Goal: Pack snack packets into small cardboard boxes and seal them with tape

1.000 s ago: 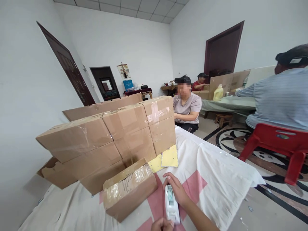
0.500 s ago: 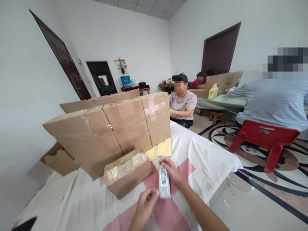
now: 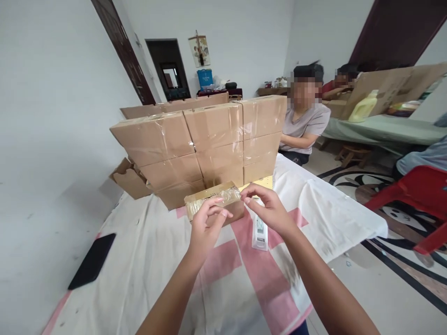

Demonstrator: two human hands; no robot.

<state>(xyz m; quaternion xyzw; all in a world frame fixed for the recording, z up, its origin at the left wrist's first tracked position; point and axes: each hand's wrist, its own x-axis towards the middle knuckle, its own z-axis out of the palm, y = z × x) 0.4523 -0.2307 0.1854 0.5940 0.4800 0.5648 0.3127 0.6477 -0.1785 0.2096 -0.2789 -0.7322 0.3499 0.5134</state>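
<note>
A small cardboard box (image 3: 234, 211) with crumpled clear tape along its top stands in front of the stacked boxes. My left hand (image 3: 206, 225) is at its near side, fingers curved and apart from the thumb, with nothing seen in it. At the box's right end is my right hand (image 3: 268, 209), its fingers bent and a small gap left between fingertips and thumb. Whether either hand touches the box I cannot tell. A slim white package (image 3: 260, 239) with a pale green and dark print lies on the cloth below my right hand, partly covered by it.
Taped cardboard boxes (image 3: 218, 135) form a wall across the table. Yellow sheets (image 3: 267, 182) lie at its foot. A black flat device (image 3: 92, 260) rests on the cloth (image 3: 139, 270) at left. Beyond the boxes sits a person (image 3: 307, 123); a red chair (image 3: 415, 195) stands at right.
Both hands have left the white package and moved up to the small cardboard box. The package stays on the cloth. The view has turned down and to the right.
</note>
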